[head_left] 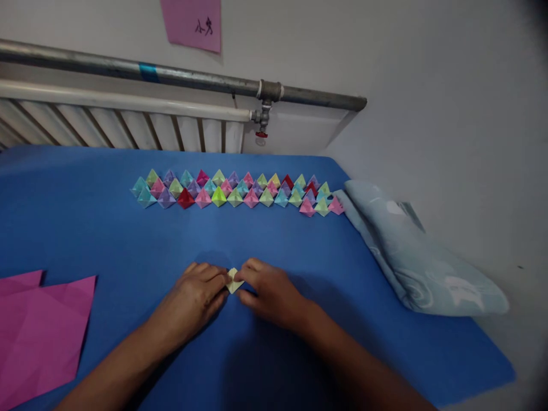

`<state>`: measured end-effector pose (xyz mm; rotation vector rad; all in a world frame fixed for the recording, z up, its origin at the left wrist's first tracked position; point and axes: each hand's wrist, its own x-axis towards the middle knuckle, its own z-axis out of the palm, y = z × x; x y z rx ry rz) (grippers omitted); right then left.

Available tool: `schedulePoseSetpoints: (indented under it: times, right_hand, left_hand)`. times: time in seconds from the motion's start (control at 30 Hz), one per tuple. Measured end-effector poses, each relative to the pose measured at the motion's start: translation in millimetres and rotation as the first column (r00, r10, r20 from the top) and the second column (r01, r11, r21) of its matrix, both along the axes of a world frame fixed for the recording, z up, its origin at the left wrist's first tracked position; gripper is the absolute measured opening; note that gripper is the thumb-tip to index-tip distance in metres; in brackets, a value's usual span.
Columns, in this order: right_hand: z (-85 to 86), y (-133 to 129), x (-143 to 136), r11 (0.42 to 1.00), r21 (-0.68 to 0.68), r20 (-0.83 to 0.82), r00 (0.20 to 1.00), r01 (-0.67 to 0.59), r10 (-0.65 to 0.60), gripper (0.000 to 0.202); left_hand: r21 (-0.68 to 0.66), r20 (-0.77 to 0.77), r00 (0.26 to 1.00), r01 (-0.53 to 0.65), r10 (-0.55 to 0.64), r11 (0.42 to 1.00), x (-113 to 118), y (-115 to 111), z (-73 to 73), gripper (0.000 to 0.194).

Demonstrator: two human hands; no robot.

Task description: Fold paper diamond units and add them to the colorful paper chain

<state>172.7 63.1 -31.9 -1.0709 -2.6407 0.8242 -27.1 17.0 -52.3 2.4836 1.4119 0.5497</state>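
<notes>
A small pale-yellow piece of folded paper (233,283) lies on the blue tabletop (188,240), its lower corner pointing toward me. My left hand (201,290) grips its left side, fingers curled. On the right side, my right hand (266,288) pinches the same paper, a fingertip pressing on its face. Both hands partly cover the paper, so its full fold does not show. Beyond the hands stand rows of small folded paper pieces (218,196) in pink, green, blue, purple, red and yellow, each with a pointed top.
Large creased magenta sheets (47,331) lie at the left. A folded light-blue patterned cloth (398,251) rests along the right edge. Behind the table are a white radiator (124,103), a metal pipe (205,79) with a red-handled valve (261,135), and a pink note (192,23) on the wall.
</notes>
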Motion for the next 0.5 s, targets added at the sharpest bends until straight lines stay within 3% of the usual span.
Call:
schedulePoseSetpoints:
  times: [0.27,0.5]
  right_hand:
    - [-2.3,4.1,-0.4,0.989,0.111,0.112,0.99,-0.102,0.089,0.012]
    - [-9.1,4.5,0.6,0.989,0.133,0.129,0.99,-0.068,0.05,0.018]
  left_hand:
    - [0.001,-0.01,1.0,0.015,-0.015,1.0,-2.7,2.7,0.8,0.019]
    - [0.073,-0.053,0.999,0.01,-0.006,0.997,-2.2,4.3,-2.1,0.025]
